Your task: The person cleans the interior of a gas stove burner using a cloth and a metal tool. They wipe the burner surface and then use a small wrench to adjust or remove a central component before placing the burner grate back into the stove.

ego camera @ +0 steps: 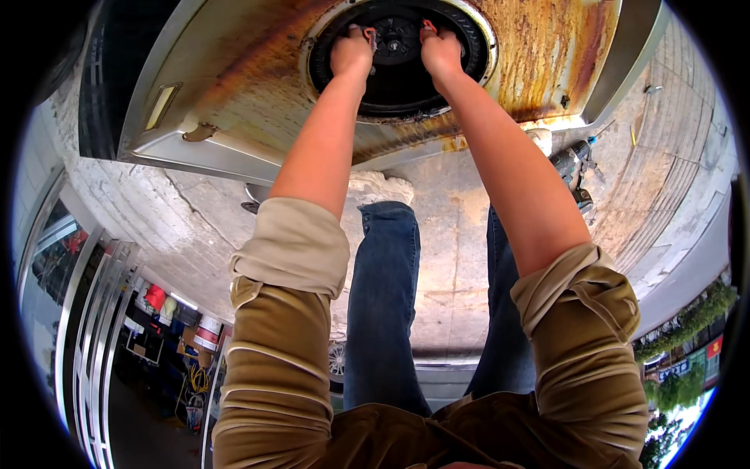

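My left hand [351, 54] and my right hand [440, 51] reach into the round opening of a grease-stained range hood [258, 82]. A small red-orange item [370, 36] is gripped in my left hand. My right hand grips a similar red-orange item [429, 26]; the fingers hide most of both. Between the hands sits the dark hub of a fan wheel [394, 46], with a metal shaft end at its middle. Around it runs the black, ribbed wheel rim [469, 41]. A pale metal ring with screw holes [493, 53] borders the opening.
On the concrete floor [457, 234], right of the hood, lies a cordless drill [568, 161]. My shoes stand close to the hood's lower edge. Metal-framed doors [94, 328] and a cluttered storage space are at lower left; a street with greenery [691, 328] is at lower right.
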Motion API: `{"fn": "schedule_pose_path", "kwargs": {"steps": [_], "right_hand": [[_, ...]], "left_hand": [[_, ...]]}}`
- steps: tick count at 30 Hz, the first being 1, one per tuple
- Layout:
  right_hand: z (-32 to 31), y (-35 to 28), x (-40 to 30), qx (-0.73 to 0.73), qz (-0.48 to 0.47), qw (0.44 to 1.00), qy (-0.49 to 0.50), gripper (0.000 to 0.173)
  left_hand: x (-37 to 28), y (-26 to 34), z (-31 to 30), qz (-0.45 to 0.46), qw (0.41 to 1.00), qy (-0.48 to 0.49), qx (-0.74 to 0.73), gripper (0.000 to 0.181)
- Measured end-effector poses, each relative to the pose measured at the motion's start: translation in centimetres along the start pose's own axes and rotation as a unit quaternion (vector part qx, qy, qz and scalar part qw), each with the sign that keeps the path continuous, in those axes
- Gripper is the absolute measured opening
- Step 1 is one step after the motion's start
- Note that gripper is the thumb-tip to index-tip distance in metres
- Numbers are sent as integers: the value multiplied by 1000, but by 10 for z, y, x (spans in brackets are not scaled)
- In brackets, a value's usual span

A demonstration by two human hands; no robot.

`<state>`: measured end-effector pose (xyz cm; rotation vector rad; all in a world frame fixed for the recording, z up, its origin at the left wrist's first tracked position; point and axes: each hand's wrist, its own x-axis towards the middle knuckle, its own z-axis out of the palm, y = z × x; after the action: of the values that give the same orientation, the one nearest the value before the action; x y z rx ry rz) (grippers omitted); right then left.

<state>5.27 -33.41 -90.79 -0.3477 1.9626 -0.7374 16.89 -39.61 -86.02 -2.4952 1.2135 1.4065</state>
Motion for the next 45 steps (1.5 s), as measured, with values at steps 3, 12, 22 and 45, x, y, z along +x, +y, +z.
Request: {"fn": "schedule_pose_path", "kwargs": {"steps": [3, 12, 22, 45], "right_hand": [[-4, -11, -14, -79, -47, 996, 6, 40], [-3, -14, 0, -112, -21, 993, 14, 41], [-7, -13, -1, -92, -45, 994, 25, 40], [9, 19, -27, 8, -30, 990, 135, 25]], "left_hand": [[1, -12, 7, -33, 991, 23, -127, 58], [-12, -19, 8, 7, 958, 16, -288, 51], [-8, -33, 13, 11, 935, 18, -353, 51], [-9, -22, 27, 222, 940, 246, -87, 25]]}}
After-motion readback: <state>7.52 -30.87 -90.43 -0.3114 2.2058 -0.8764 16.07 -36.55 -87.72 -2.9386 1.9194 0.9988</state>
